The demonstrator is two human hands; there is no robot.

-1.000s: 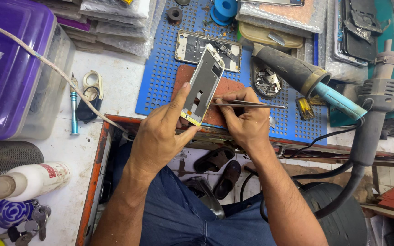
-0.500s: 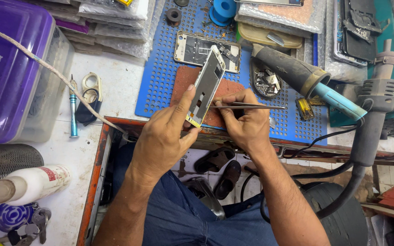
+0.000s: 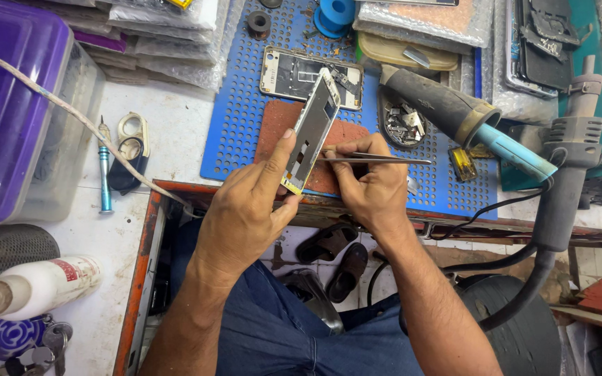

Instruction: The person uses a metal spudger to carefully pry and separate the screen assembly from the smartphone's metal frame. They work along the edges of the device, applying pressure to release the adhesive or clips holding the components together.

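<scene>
A: Where is the phone frame [image 3: 311, 132]?

B: Tilted on edge above the blue perforated mat [image 3: 245, 104], clamped in the left hand [image 3: 245, 209].

A: And the right hand [image 3: 371, 184]?

B: Pinched shut on the tweezers [image 3: 377, 159], tips at the frame's edge. Brace both wrists; probe lightly, without levering the frame.

A pale phone frame [image 3: 310, 132] stands tilted on edge, metal tweezers [image 3: 377, 160] lying level, apparently touching it.

My blue mat [image 3: 245, 132] is dotted with holes, a reddish-brown pad [image 3: 276, 129] on it. The phone frame [image 3: 309, 132] I hold is silver-white; the tub [image 3: 8, 104] purple, my trousers [image 3: 280, 334] dark blue.
</scene>
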